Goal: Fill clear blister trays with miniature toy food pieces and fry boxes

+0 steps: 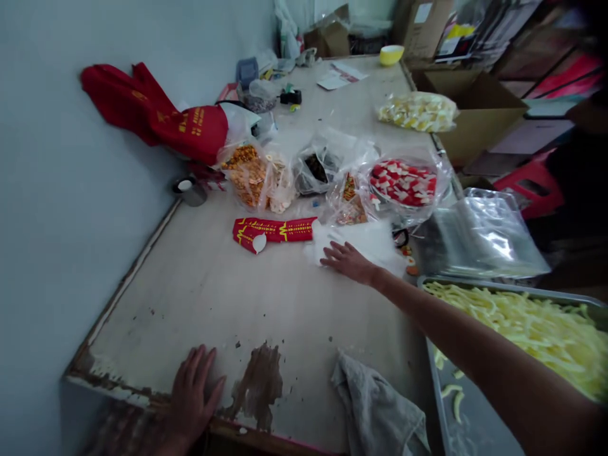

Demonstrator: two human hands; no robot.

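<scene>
My right hand (349, 261) reaches across the table and lies with spread fingers on a stack of thin white sheets (370, 239), perhaps plastic bags. Just left of the stack is a row of red and yellow printed paper cups or sleeves (275, 232), with a white round end showing. At the near left edge, my left hand (194, 396) rests flat on the table (213, 304), holding nothing. Behind the sheets stand clear bags of red and white pieces (403, 182) and orange snacks (247, 177).
At right, a metal tray (439, 392) holds pale yellow strips (522, 323). Clear plastic bags (489, 231) lie beyond it. A grey cloth (380, 402) hangs near the front edge. A metal cup (190, 191) stands by the wall; a cardboard box (475, 117) is beside the table.
</scene>
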